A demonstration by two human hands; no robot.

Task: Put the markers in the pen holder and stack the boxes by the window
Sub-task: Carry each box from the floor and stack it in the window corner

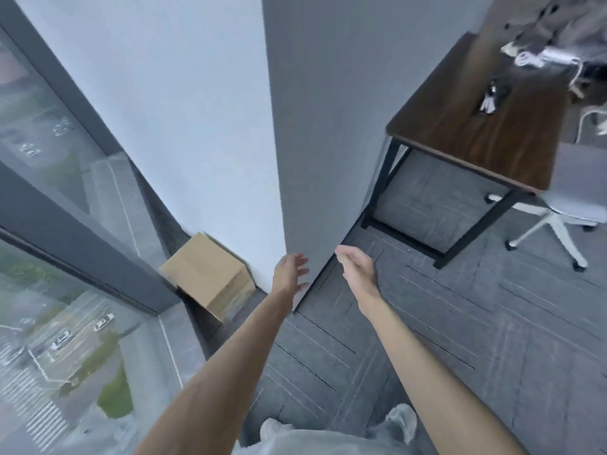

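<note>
Sitting on the floor against the window point(49, 152), one cardboard box point(207, 277) looks placed. No second box rests on it, so stacking seems unfinished. The left hand point(290, 274) and right hand point(356, 267) reach forward, fingers loose, holding nothing. Small dark items lie on the tabletop point(460, 133); whether they are markers is unclear.

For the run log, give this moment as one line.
left hand: open, empty | right hand: open, empty | brown cardboard box: in corner by window, untouched
</note>
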